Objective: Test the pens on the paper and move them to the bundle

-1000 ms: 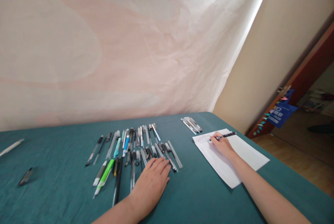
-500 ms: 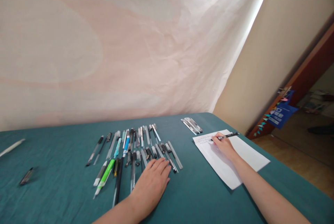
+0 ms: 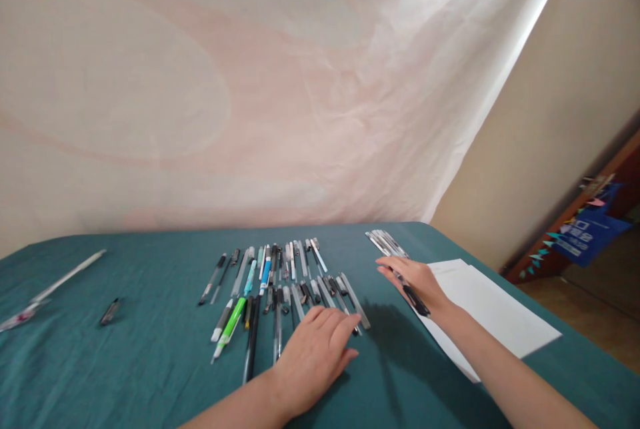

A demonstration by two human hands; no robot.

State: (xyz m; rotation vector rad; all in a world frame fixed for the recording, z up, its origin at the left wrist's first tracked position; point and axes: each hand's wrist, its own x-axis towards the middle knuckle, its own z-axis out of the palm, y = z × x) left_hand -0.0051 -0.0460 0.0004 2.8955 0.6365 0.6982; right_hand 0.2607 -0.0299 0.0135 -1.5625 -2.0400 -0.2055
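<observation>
My right hand (image 3: 417,279) grips a black pen (image 3: 415,299) whose barrel slants back toward my wrist. It is at the left edge of the white paper (image 3: 500,312), which carries faint writing near its top. My left hand (image 3: 315,359) lies low on the table, fingers spread, by the near right side of a group of pens. Next to its fingertips are clear pens (image 3: 356,303) and several caps. Further left in the group lie a green pen (image 3: 231,327), a blue-and-white pen (image 3: 265,273) and a long black pen (image 3: 253,342).
A small bundle of clear pens (image 3: 387,243) lies beyond my right hand. On the left side of the teal-covered table (image 3: 160,375) are a dark pen cap (image 3: 110,311) and a long whitish stick (image 3: 70,277). A pale curtain (image 3: 300,95) hangs behind.
My right hand has moved left off the writing area, and the pen's tip no longer touches the paper. My left hand's fingers have spread slightly. The whole view has shifted.
</observation>
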